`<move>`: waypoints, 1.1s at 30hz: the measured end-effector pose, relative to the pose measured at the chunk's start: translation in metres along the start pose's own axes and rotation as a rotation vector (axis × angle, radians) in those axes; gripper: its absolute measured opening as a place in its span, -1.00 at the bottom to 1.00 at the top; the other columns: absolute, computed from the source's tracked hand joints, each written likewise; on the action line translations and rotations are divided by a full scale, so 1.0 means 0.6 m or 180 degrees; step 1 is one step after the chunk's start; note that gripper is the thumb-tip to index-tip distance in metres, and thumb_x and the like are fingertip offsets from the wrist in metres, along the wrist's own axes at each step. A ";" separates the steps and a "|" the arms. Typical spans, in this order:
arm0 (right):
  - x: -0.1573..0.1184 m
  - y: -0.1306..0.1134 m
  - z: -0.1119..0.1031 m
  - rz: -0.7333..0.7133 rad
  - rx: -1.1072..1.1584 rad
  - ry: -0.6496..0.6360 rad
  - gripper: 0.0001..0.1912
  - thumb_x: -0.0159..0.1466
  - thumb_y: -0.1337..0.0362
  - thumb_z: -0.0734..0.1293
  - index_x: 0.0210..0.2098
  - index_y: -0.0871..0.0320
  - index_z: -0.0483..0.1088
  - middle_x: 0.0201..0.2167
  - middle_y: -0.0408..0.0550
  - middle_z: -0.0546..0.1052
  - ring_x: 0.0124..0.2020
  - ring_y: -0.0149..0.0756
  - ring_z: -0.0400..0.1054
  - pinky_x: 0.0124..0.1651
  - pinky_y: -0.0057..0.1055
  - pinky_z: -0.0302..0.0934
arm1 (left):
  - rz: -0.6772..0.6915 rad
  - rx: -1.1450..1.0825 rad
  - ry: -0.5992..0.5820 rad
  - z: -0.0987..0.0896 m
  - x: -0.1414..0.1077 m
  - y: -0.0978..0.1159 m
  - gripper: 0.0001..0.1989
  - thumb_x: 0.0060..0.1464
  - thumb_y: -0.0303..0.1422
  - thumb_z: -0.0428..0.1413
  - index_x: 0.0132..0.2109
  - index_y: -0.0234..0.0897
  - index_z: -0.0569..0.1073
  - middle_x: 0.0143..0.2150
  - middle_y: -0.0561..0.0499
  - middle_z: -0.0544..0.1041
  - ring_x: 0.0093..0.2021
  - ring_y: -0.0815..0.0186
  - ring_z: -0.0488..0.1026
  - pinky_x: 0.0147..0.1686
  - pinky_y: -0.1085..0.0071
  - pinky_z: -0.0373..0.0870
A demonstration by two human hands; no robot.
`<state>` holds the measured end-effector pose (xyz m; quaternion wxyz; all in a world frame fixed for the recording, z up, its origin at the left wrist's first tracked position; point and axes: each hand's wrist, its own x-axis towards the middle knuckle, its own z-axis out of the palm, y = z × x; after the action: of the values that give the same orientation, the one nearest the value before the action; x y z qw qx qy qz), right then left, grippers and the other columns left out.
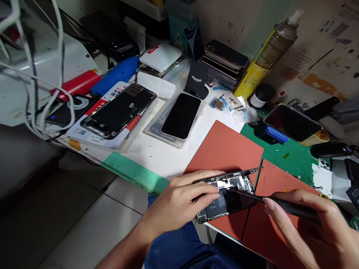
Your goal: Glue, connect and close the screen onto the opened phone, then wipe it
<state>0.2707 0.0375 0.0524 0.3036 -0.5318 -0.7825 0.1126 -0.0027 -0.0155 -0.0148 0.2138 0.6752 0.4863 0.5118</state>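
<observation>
My left hand (186,197) grips an opened phone (221,204) by its left side, fingers along the lifted screen edge and thumb over the inside. The phone's battery and metal shields are exposed, and its screen (249,172) stands tilted up along the far edge. In my right hand (320,229) is a pair of black tweezers (285,205), held between thumb and fingers. Their pointed tip reaches over the middle of the phone's inside, near the battery's upper edge; whether it touches cannot be made out. Beneath the phone lies a reddish-brown mat (226,148).
A second mat (286,181) adjoins at right. Farther off lie a loose screen (121,109), a phone on a clear case (181,117), a yellow spray can (264,55), a phone stack (225,59) and another phone (293,122). White cables (31,66) hang at left.
</observation>
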 end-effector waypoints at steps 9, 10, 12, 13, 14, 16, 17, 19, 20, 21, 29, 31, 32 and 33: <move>0.039 -0.036 0.007 -0.0750 -0.0464 -0.0271 -0.80 0.47 -0.02 0.39 -0.11 -0.07 0.42 -0.35 -0.31 0.71 -0.57 -0.35 0.55 -0.38 -0.38 0.48 | 0.0060 0.0038 -0.0021 -0.001 0.000 0.000 -0.82 0.31 -0.59 0.23 -0.05 -0.27 0.67 0.20 -0.12 0.69 0.11 0.27 0.70 0.16 0.43 0.64; 0.040 -0.035 0.008 -0.0798 -0.0443 -0.0280 -0.81 0.47 0.00 0.40 -0.11 -0.07 0.42 -0.35 -0.30 0.71 -0.58 -0.36 0.54 -0.38 -0.40 0.48 | 0.0060 0.0042 -0.0028 -0.001 0.000 0.000 -0.82 0.31 -0.59 0.23 -0.05 -0.28 0.67 0.20 -0.13 0.69 0.12 0.28 0.70 0.17 0.45 0.63; 0.041 -0.033 0.009 -0.0892 -0.0432 -0.0265 -0.81 0.46 0.02 0.42 -0.11 -0.05 0.42 -0.36 -0.29 0.71 -0.58 -0.37 0.55 -0.40 -0.43 0.46 | 0.0057 0.0036 -0.0034 -0.001 -0.001 0.001 -0.83 0.31 -0.59 0.23 -0.06 -0.28 0.67 0.20 -0.13 0.69 0.13 0.28 0.69 0.17 0.46 0.62; 0.040 -0.032 0.010 -0.0918 -0.0449 -0.0253 -0.81 0.45 0.02 0.42 -0.11 -0.05 0.43 -0.36 -0.29 0.71 -0.57 -0.38 0.55 -0.40 -0.44 0.45 | 0.0051 0.0027 -0.0035 -0.001 -0.001 0.001 -0.84 0.31 -0.59 0.24 -0.06 -0.28 0.66 0.20 -0.13 0.69 0.13 0.29 0.69 0.16 0.46 0.62; 0.040 -0.031 0.011 -0.0910 -0.0469 -0.0241 -0.80 0.45 0.00 0.42 -0.11 -0.05 0.43 -0.36 -0.29 0.70 -0.57 -0.38 0.56 -0.40 -0.45 0.44 | 0.0046 0.0015 -0.0030 -0.001 -0.001 0.001 -0.84 0.31 -0.58 0.24 -0.07 -0.28 0.66 0.20 -0.13 0.69 0.12 0.29 0.69 0.15 0.47 0.62; 0.039 -0.029 0.012 -0.0832 -0.0520 -0.0221 -0.78 0.46 -0.02 0.42 -0.11 -0.05 0.44 -0.35 -0.30 0.70 -0.56 -0.40 0.55 -0.39 -0.44 0.44 | 0.0043 -0.0004 -0.0026 -0.001 0.000 0.001 -0.84 0.31 -0.59 0.25 -0.07 -0.28 0.66 0.19 -0.13 0.69 0.12 0.29 0.69 0.14 0.46 0.62; 0.039 -0.029 0.012 -0.0830 -0.0534 -0.0231 -0.78 0.46 -0.03 0.41 -0.11 -0.05 0.44 -0.35 -0.30 0.70 -0.57 -0.40 0.55 -0.38 -0.44 0.44 | 0.0039 -0.0011 -0.0027 0.000 0.000 0.000 -0.84 0.30 -0.59 0.25 -0.07 -0.28 0.66 0.19 -0.13 0.69 0.12 0.29 0.69 0.14 0.46 0.62; 0.039 -0.029 0.012 -0.0888 -0.0537 -0.0255 -0.77 0.47 -0.03 0.41 -0.11 -0.04 0.43 -0.35 -0.30 0.70 -0.57 -0.41 0.54 -0.38 -0.43 0.43 | 0.0043 -0.0024 -0.0023 0.001 0.000 0.000 -0.83 0.30 -0.60 0.25 -0.07 -0.29 0.66 0.20 -0.13 0.69 0.12 0.29 0.69 0.15 0.47 0.61; 0.040 -0.029 0.012 -0.0928 -0.0538 -0.0270 -0.77 0.47 -0.02 0.40 -0.11 -0.04 0.42 -0.35 -0.29 0.70 -0.57 -0.41 0.54 -0.38 -0.44 0.43 | 0.0046 -0.0032 -0.0022 0.001 0.000 -0.001 -0.83 0.29 -0.61 0.25 -0.07 -0.29 0.66 0.20 -0.14 0.69 0.13 0.29 0.69 0.16 0.47 0.61; 0.040 -0.029 0.011 -0.0965 -0.0547 -0.0279 -0.77 0.48 -0.02 0.39 -0.11 -0.03 0.41 -0.35 -0.28 0.70 -0.56 -0.41 0.55 -0.38 -0.44 0.43 | 0.0046 -0.0041 -0.0020 0.001 -0.001 -0.001 -0.83 0.29 -0.61 0.25 -0.06 -0.30 0.66 0.20 -0.15 0.68 0.13 0.29 0.69 0.16 0.48 0.60; 0.046 -0.029 0.010 -0.1103 -0.0598 -0.0298 -0.81 0.51 0.07 0.38 -0.12 0.03 0.42 -0.34 -0.23 0.71 -0.60 -0.45 0.51 -0.38 -0.46 0.42 | 0.0023 -0.0018 0.0016 -0.001 0.000 0.000 -0.84 0.30 -0.60 0.25 -0.08 -0.31 0.67 0.18 -0.15 0.69 0.12 0.28 0.70 0.15 0.47 0.61; 0.048 -0.030 0.010 -0.1116 -0.0592 -0.0342 -0.82 0.51 0.09 0.38 -0.12 0.05 0.42 -0.34 -0.21 0.71 -0.57 -0.43 0.54 -0.39 -0.47 0.42 | 0.0029 -0.0032 0.0020 -0.001 0.000 0.001 -0.84 0.30 -0.60 0.25 -0.08 -0.31 0.66 0.18 -0.16 0.70 0.12 0.28 0.70 0.15 0.46 0.62; 0.050 -0.031 0.010 -0.1168 -0.0591 -0.0359 -0.82 0.51 0.09 0.38 -0.11 0.05 0.42 -0.35 -0.21 0.71 -0.56 -0.42 0.56 -0.41 -0.47 0.42 | 0.0035 -0.0045 0.0018 0.000 0.000 0.000 -0.84 0.30 -0.61 0.25 -0.08 -0.31 0.66 0.18 -0.16 0.70 0.12 0.27 0.70 0.15 0.46 0.62; 0.051 -0.031 0.010 -0.1248 -0.0587 -0.0377 -0.83 0.51 0.10 0.38 -0.10 0.06 0.43 -0.36 -0.21 0.70 -0.55 -0.41 0.56 -0.42 -0.46 0.42 | 0.0042 -0.0057 0.0019 0.000 0.000 0.000 -0.84 0.30 -0.61 0.24 -0.08 -0.31 0.66 0.18 -0.16 0.70 0.12 0.28 0.70 0.14 0.46 0.62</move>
<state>0.2451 0.0585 0.0679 0.2232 -0.3875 -0.8944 0.0104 -0.0026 -0.0156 -0.0147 0.2150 0.6749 0.4779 0.5195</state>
